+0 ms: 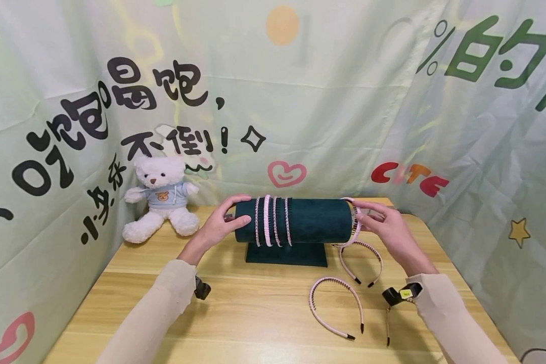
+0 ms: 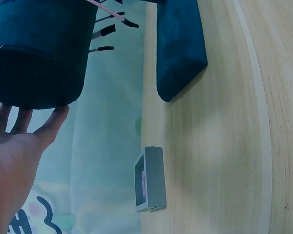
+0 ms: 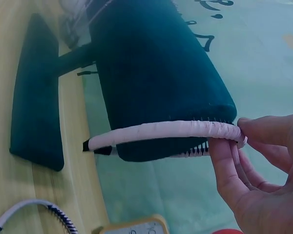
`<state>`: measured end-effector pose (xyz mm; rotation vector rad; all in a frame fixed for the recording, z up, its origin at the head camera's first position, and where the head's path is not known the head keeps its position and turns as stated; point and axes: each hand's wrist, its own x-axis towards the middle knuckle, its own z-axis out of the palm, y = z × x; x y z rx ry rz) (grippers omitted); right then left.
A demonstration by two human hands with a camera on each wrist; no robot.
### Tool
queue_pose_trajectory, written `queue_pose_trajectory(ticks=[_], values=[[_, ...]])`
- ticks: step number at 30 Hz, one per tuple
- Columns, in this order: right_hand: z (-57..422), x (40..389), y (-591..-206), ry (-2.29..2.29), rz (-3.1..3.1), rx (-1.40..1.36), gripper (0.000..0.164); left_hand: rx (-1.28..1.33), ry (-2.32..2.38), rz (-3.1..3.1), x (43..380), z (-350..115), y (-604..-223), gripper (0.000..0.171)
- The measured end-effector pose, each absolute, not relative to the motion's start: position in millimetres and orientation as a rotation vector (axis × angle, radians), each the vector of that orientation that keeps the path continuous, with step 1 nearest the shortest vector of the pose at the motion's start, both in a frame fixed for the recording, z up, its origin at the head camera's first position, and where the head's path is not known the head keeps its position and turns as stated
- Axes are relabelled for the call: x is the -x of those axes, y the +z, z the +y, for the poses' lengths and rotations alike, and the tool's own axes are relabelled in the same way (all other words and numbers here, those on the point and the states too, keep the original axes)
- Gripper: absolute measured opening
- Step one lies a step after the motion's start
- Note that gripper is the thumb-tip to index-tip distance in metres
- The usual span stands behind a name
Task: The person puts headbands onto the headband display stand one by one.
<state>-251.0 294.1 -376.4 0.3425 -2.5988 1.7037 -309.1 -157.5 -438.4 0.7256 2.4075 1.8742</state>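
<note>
A dark green velvet headband roll (image 1: 320, 220) stands on a matching base (image 1: 286, 254), with several pink headbands (image 1: 267, 222) around its left half. My left hand (image 1: 220, 220) touches the roll's left end; in the left wrist view its fingertips rest at the rim, fingers spread and fairly straight. At the other end my right hand (image 1: 387, 222) pinches a pink headband (image 3: 161, 130) between thumb and fingers. That toothed band lies around the roll's right end, its black tips pointing toward the table in the right wrist view.
Loose pink headbands lie at the front right, one nearer (image 1: 313, 303) and one farther back (image 1: 381, 260); another is partly hidden by my right wrist camera (image 1: 398, 294). A white teddy bear (image 1: 159, 197) sits back left. A small grey box (image 2: 158, 180) stands beyond the roll.
</note>
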Motion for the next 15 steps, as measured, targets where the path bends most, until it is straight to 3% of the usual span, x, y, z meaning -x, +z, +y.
queue_pose_trajectory(ticks=[15], values=[[287.9, 256.1, -377.1, 1.629, -2.637, -0.371, 0.051, -0.733, 1.869, 2.405, 309.5, -158.3, -438.7, 0.054]])
